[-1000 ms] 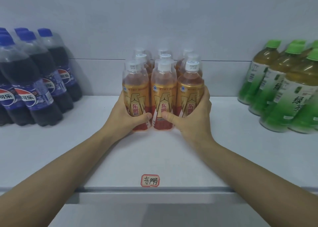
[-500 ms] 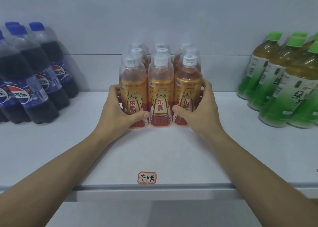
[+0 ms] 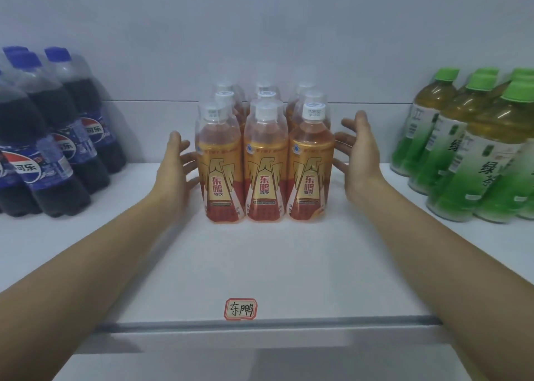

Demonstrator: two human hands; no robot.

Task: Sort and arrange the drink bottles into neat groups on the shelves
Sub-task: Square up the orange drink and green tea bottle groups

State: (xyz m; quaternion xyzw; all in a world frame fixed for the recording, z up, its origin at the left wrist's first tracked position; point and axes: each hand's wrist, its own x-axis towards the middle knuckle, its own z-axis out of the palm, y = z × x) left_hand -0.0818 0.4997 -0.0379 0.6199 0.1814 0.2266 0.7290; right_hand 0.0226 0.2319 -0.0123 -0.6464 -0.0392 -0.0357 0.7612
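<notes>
Orange drink bottles (image 3: 265, 164) standing upright mid-shelf in a tight block, three across and three rows deep, front row touching side by side; amber liquid inside, gold-and-red labels, white caps under clear shrink film. Rear rows mostly hidden behind front row, only caps and shoulders showing. White shelf (image 3: 265, 265) under everything, pale back wall behind. Left hand (image 3: 173, 172) just beside left flank of block, fingers spread and relaxed, gripping nothing; fingertips close to left bottle, contact not clear through blur. Right hand (image 3: 358, 155) just beside right flank, palm facing block, fingers straight and splayed, gripping nothing, small gap to right bottle. Both forearms reaching in from bottom corners. Cola bottles (image 3: 55, 138) grouped at far left, dark liquid, blue caps, blue labels, well apart from orange block, partly cut by frame edge. Green tea bottles (image 3: 474, 149) grouped at far right, yellow-green liquid, green caps, green-white labels, well apart too. Red-bordered handwritten tag (image 3: 240, 309) stuck near shelf front edge, centred ahead of orange block. Grey front lip of shelf below tag.
</notes>
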